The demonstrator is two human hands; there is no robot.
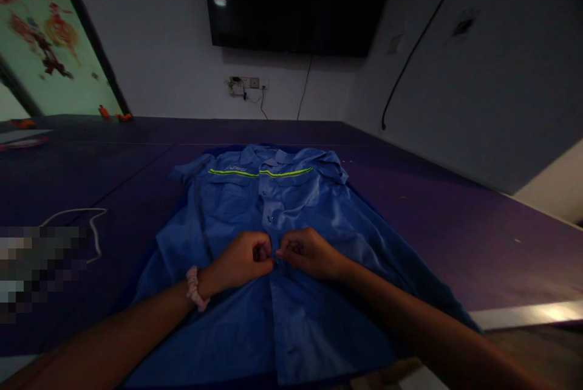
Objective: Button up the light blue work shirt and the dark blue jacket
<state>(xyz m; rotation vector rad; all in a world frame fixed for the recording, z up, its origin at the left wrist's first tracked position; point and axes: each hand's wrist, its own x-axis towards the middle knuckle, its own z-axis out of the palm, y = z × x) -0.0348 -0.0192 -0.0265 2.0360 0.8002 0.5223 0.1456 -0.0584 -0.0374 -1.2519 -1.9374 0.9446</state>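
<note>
Head view: shirt (282,244) under both hands (277,256).

A dim indoor room, seemingly a meeting or work room: a large dark wall-mounted screen (298,1) hangs straight ahead of the hands above a socket strip (248,84) with trailing cables. A broad purple table (455,226) runs beneath and beyond them; a floral-patterned panel (45,37) stands far to their left.

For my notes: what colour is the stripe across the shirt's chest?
Neon yellow-green stripe on the blue work shirt, head view.
</note>
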